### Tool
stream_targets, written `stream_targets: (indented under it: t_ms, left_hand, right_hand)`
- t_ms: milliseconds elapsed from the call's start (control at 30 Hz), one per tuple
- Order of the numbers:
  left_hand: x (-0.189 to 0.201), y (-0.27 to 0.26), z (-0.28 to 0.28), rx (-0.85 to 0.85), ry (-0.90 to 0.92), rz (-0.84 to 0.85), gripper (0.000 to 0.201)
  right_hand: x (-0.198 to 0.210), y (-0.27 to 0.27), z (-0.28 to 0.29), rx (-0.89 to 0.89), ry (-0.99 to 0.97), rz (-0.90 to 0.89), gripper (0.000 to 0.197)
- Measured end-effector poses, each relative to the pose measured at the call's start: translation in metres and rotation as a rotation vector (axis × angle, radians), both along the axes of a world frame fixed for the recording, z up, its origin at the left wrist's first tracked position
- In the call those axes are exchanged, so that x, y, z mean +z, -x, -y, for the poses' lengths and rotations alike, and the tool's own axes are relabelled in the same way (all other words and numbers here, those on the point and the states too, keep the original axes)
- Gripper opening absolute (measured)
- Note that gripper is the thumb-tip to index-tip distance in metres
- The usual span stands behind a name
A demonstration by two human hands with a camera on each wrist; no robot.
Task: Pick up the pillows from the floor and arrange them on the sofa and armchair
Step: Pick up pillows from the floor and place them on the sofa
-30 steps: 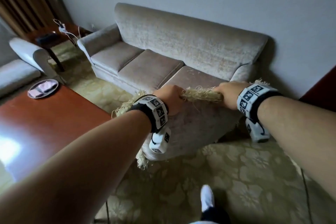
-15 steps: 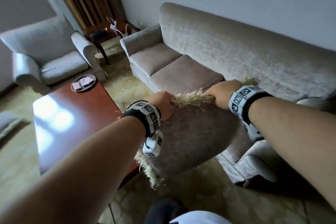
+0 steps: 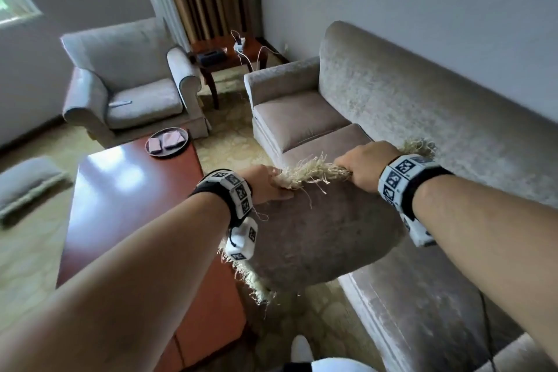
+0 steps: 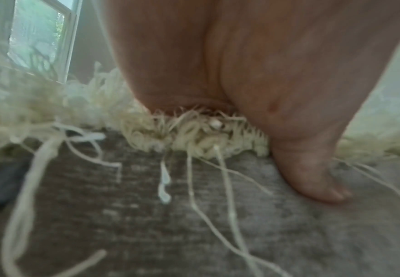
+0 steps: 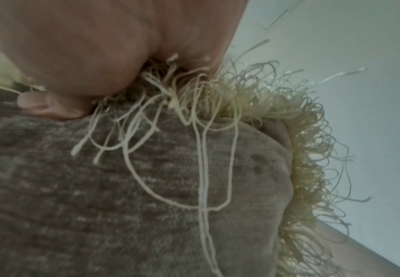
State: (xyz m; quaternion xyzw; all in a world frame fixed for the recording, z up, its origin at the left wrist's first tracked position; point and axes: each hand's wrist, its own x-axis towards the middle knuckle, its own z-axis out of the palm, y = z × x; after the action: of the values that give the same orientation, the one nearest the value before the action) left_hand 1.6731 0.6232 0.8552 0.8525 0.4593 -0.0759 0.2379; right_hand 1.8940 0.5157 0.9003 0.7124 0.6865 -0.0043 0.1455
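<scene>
A brown-grey pillow [image 3: 320, 235] with a cream fringe hangs in the air in front of the sofa [image 3: 422, 118]. My left hand [image 3: 265, 186] grips its fringed top edge at the left, and my right hand [image 3: 365, 166] grips the same edge at the right. In the left wrist view my thumb presses on the pillow's fabric [image 4: 194, 224] below the fringe. The right wrist view shows the pillow [image 5: 123, 187] and its fringed corner. A second grey pillow [image 3: 27, 181] lies on the floor at the far left. The armchair [image 3: 129, 81] stands at the back left.
A red-brown coffee table [image 3: 120, 205] stands left of the pillow, with a round tray [image 3: 167, 142] at its far end. A small side table [image 3: 229, 54] with cables sits in the corner between armchair and sofa. Patterned carpet [image 3: 229, 136] covers the floor. My shoe [image 3: 302, 347] shows below.
The view has swung left, bringing the armchair, the window and the floor pillow into sight. Both hands still hold the pillow, which now hangs nearer the sofa's middle seat.
</scene>
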Motion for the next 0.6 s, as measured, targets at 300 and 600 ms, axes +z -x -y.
stream_targets:
  t_ms: [300,600]
  left_hand:
    - [0.0,-0.054,-0.136,-0.012,-0.129,-0.013,0.019]
    - [-0.017,-0.086,-0.312,0.139,-0.201,-0.131,0.015]
  right_hand:
    - [0.006,-0.052,-0.142,-0.015,-0.015,-0.039,0.024]
    - [-0.043,-0.099,-0.356,0.081,0.014,-0.098,0.023]
